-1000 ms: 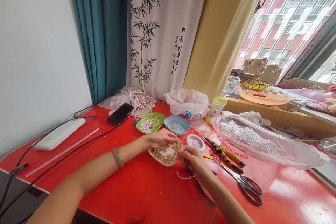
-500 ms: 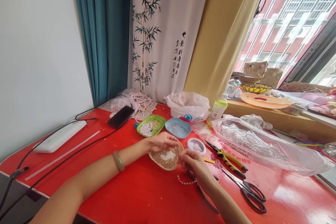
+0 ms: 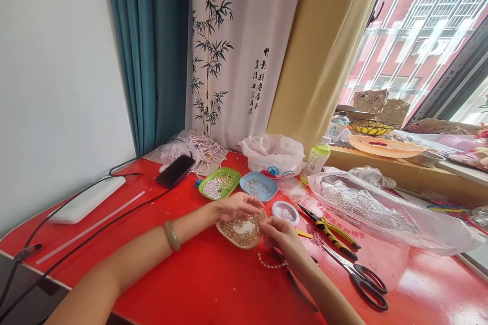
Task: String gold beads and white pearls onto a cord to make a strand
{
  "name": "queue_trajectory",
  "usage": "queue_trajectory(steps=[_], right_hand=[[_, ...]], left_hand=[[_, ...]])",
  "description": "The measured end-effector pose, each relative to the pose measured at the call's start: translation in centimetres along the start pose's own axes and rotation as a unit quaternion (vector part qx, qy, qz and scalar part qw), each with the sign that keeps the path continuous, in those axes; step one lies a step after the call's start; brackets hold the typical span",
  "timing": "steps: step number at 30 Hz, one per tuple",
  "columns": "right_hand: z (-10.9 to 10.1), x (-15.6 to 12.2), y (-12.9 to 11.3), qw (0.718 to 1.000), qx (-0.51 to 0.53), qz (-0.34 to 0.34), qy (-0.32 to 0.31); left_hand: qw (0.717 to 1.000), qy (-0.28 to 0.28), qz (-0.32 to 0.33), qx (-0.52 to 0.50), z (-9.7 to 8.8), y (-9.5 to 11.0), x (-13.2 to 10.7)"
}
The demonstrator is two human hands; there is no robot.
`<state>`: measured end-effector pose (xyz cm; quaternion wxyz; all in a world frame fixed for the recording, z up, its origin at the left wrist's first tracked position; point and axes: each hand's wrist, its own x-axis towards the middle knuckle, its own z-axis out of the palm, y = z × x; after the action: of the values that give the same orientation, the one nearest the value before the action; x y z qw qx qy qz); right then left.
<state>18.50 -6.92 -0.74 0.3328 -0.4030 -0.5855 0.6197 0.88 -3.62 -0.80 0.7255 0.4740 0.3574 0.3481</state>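
My left hand (image 3: 238, 207), with a jade-like bangle (image 3: 172, 236) on its wrist, is above a pale dish (image 3: 224, 236) of small gold beads (image 3: 244, 233). Its thumb and fingertips are closed together; whatever is between them is too small to make out. Close beside it, my right hand (image 3: 281, 236) pinches with thumb and forefinger at the dish's right edge. A short curved string of pinkish-gold beads (image 3: 270, 265) hangs below the right hand, its upper part hidden.
Behind the hands are a green dish (image 3: 232, 175), a blue dish (image 3: 274, 190) and a round white lid-like container (image 3: 285, 213). Yellow-black pliers (image 3: 335, 233) and scissors (image 3: 366, 284) lie right. A phone (image 3: 176, 170), cables and a bottle (image 3: 316, 160) stand farther off.
Both hands stay over the dish's right side. The left fingers have shifted slightly to the right, nearer the right fingertips; the bead string hangs nearly the same.
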Motion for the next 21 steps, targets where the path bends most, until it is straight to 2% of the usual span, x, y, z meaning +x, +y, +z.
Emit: queue_trajectory(steps=[11, 16, 21], right_hand=[[0.1, -0.2, -0.2, 1.000, 0.003, -0.012, 0.013], [-0.1, -0.3, -0.7, 0.999, -0.011, -0.012, 0.044], [-0.3, -0.5, -1.2, 0.998, -0.031, -0.023, 0.044]], left_hand=[[0.999, 0.017, 0.014, 0.034, 0.5, -0.1, -0.2], [0.997, 0.038, 0.052, 0.044, 0.7, -0.1, -0.1], [0.995, 0.044, 0.081, 0.044, 1.3, -0.3, 0.0]])
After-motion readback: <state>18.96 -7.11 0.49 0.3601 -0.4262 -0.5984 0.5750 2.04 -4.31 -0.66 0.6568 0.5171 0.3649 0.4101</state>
